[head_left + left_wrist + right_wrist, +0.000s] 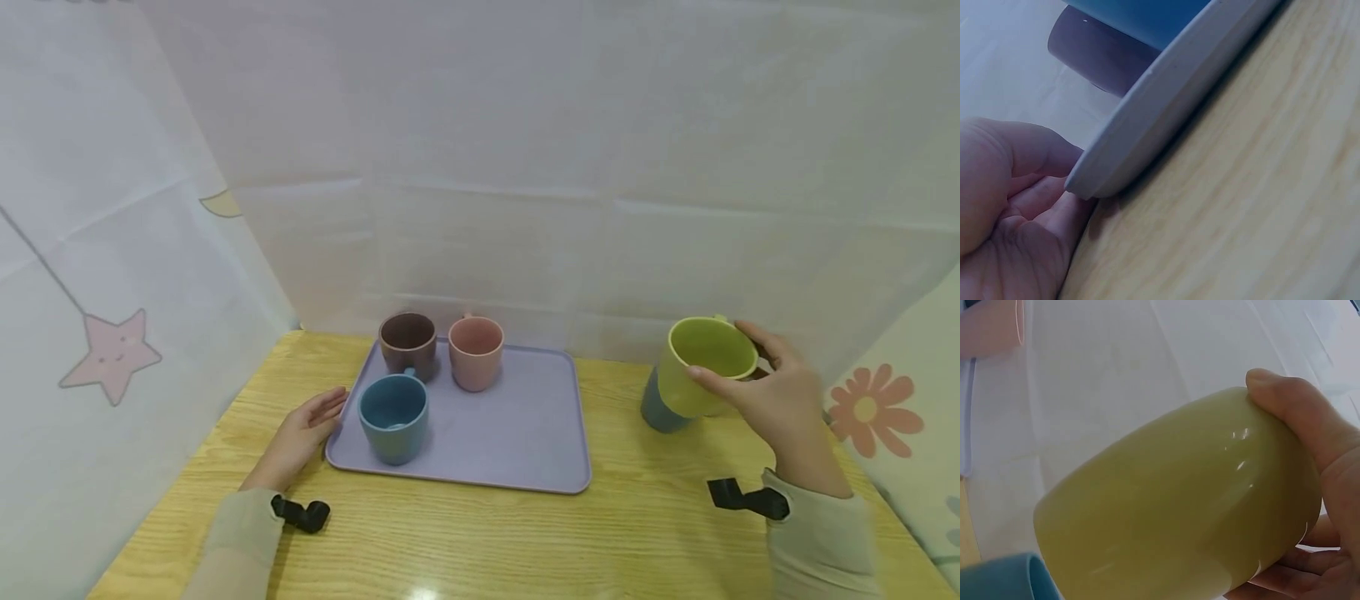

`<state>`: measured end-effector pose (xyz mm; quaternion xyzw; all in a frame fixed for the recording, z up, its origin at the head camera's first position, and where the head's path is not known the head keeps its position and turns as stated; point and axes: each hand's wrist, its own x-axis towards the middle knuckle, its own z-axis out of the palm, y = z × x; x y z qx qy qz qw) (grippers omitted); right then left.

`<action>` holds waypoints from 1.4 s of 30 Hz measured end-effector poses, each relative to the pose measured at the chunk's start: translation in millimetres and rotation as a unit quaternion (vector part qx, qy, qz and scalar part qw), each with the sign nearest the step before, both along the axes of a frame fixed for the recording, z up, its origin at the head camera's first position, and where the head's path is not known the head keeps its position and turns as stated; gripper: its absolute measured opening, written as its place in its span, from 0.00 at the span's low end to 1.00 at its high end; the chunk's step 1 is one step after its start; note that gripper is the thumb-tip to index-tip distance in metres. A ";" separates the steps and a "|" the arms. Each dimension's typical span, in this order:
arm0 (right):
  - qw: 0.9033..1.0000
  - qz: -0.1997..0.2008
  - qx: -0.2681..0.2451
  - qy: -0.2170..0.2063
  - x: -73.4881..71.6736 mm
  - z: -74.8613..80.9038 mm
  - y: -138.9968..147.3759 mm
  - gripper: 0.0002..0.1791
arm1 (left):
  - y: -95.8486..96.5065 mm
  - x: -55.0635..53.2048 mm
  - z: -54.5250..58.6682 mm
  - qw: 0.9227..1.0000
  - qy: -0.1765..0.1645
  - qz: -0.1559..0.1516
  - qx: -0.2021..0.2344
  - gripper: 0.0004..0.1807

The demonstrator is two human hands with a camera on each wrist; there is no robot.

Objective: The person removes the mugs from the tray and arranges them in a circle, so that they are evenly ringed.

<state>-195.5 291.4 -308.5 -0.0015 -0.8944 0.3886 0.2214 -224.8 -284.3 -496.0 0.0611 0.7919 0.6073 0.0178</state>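
In the head view, my right hand [787,400] grips a yellow-green mug [686,379] by its rim and side, thumb toward the front. The mug is tilted and partly covers a blue mug [660,407] on the table behind it. In the right wrist view, the yellow-green mug [1172,500] fills the middle, with the blue mug [997,578] at lower left. My left hand [303,433] touches the left edge of a lilac tray [517,450], fingers extended along it. The left wrist view shows the fingers right at the tray rim [1141,122].
On the tray's left half stand a blue mug [395,429], a brown mug [408,342] and a pink mug [476,358]. The wooden table [465,542] meets a white cloth backdrop [480,208] at its far edge, with cloth at both sides too.
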 end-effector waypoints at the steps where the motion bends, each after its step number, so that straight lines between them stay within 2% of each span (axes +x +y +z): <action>1: 1.000 -0.007 0.004 -0.001 0.3 0.4 3.8 0.47 | -0.1 0.0 0.0 1.000 0.000 0.000 0.002 0.29; 11: 0.997 -0.066 0.020 -0.040 8.7 -0.8 46.0 0.50 | 0.6 1.2 1.5 1.000 -0.005 0.000 0.006 0.29; 17: 0.987 -0.125 0.038 -0.098 11.1 -7.0 67.2 0.54 | 1.9 1.3 3.5 1.000 -0.006 -0.001 0.005 0.29; 20: 0.985 -0.131 0.039 -0.108 9.9 -14.0 76.4 0.55 | 2.0 1.7 3.6 1.000 -0.005 0.000 0.004 0.29; 27: 0.980 -0.147 0.074 -0.115 3.0 -36.9 96.6 0.56 | 1.7 2.1 2.3 1.000 -0.003 0.000 0.007 0.29; 34: 0.986 -0.135 0.061 -0.080 -1.5 -61.4 109.5 0.51 | 2.2 4.1 2.8 1.000 -0.006 -0.003 0.014 0.29; 42: 0.987 -0.135 0.062 -0.058 -4.0 -79.7 117.5 0.45 | 2.4 4.4 4.1 1.000 -0.006 -0.003 0.011 0.29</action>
